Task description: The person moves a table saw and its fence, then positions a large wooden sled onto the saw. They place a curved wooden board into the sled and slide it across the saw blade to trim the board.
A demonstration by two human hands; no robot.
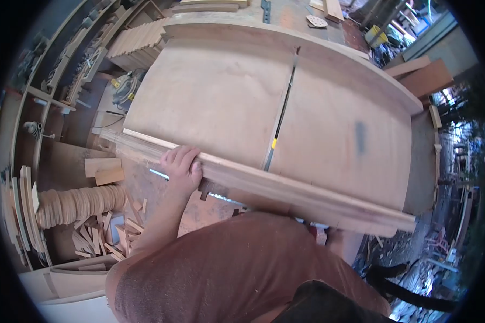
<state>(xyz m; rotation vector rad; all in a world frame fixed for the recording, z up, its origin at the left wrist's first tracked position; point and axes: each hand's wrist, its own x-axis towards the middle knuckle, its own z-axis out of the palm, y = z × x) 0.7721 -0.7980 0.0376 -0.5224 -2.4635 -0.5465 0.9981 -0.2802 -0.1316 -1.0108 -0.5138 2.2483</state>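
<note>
My left hand (182, 169) is closed over the near wooden rail (307, 195) of a large plywood panel (215, 97), fingers curled over the rail's top edge. A narrow dark slot (283, 107) runs across the panel's middle, with a small yellow mark (274, 143) near the rail. A second raised rail (318, 46) lines the far edge. My right hand is out of sight; my brown shirt (237, 269) fills the lower part of the view.
A row of round wooden discs (75, 204) and loose wood scraps (99, 239) lie at the left. Stacked boards (137, 46) and a power saw (125, 89) sit beyond. Planks (425, 78) and a yellow container (376, 35) are at the far right.
</note>
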